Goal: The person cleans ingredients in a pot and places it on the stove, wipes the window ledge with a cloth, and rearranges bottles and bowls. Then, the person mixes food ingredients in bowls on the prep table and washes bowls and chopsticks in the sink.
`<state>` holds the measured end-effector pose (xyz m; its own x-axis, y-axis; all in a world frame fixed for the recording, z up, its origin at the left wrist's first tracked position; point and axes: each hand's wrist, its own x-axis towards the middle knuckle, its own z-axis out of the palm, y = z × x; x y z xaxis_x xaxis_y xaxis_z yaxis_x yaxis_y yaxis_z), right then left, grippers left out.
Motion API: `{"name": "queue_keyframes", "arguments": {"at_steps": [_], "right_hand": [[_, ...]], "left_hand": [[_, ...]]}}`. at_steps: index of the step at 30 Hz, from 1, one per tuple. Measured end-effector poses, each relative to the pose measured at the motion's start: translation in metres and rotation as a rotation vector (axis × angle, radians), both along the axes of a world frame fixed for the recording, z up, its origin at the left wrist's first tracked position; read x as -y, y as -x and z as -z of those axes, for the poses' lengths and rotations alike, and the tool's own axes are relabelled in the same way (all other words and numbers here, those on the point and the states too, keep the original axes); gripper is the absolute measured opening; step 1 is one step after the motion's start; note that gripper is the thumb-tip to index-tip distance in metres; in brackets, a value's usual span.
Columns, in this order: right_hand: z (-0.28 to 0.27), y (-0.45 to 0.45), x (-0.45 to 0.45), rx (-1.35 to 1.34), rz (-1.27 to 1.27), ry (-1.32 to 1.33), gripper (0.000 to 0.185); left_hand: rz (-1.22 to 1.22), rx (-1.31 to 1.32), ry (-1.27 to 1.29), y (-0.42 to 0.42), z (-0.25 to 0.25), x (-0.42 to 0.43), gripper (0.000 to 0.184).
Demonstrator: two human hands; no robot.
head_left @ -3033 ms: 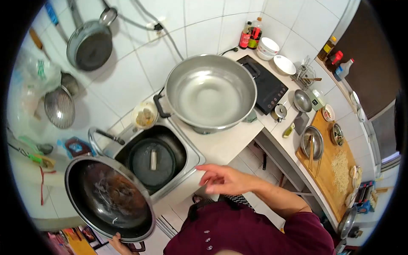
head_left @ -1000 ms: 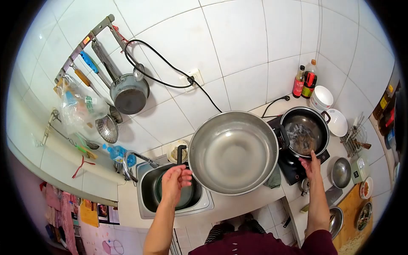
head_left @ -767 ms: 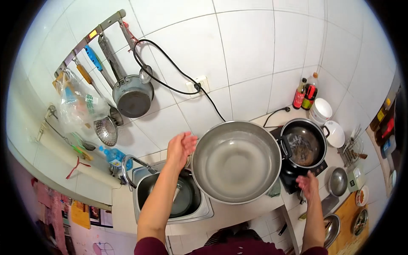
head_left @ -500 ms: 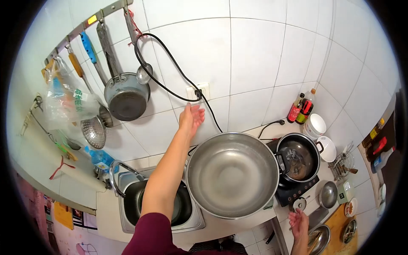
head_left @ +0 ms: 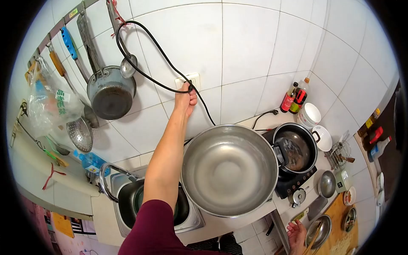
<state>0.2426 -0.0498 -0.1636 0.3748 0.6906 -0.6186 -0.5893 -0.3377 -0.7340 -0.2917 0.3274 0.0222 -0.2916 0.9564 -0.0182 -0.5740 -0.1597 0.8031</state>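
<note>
At the wall socket (head_left: 195, 79), my left hand (head_left: 185, 101) has its fingers closed round the black plug (head_left: 190, 88), partly hiding it. A black power cord (head_left: 146, 30) runs from there in a big loop over the hanging spoon, and a length drops behind the large steel pan (head_left: 229, 170). That pan sits on the counter between the sink and the cooker. Low at the right, my right hand (head_left: 296, 234) holds nothing, fingers loosely bent and apart. Beside it is a steel bowl (head_left: 326, 225) with chopsticks (head_left: 313, 239).
A black pot (head_left: 312, 158) stands on the induction cooker (head_left: 284, 189). The sink (head_left: 117, 221) and its curved tap (head_left: 102, 180) lie under my left arm. A saucepan (head_left: 111, 102) and utensils hang on the left wall. Sauce bottles (head_left: 289, 100) and bowls line the right.
My left hand has reached up to the socket and closed on the plug. My right hand has dropped lower, away from the small metal lid. The whole view has shifted slightly.
</note>
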Motion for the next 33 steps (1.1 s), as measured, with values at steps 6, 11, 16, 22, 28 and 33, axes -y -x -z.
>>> {"name": "queue_keyframes", "arguments": {"at_steps": [6,11,16,22,28,33], "right_hand": [[-0.007,-0.001,0.009,0.016,-0.045,-0.019,0.026],[-0.021,-0.002,0.013,0.017,-0.124,-0.116,0.026],[-0.010,0.000,0.000,-0.031,-0.209,-0.082,0.029],[0.000,0.057,-0.020,-0.153,-0.557,-0.095,0.026],[0.007,0.147,-0.027,-0.229,-0.988,-0.031,0.027],[-0.005,0.231,-0.021,-0.291,-1.246,-0.083,0.030]], "left_hand": [[-0.005,0.085,-0.010,-0.019,0.000,0.014,0.024],[-0.060,0.153,-0.027,-0.018,0.011,0.027,0.041],[-0.225,0.126,0.036,-0.006,0.041,0.064,0.049],[-0.250,-0.022,0.201,0.019,0.069,0.206,0.040],[-0.426,-0.059,0.420,0.068,0.123,0.400,0.028],[-0.524,0.124,0.593,0.083,0.166,0.528,0.022]]}}
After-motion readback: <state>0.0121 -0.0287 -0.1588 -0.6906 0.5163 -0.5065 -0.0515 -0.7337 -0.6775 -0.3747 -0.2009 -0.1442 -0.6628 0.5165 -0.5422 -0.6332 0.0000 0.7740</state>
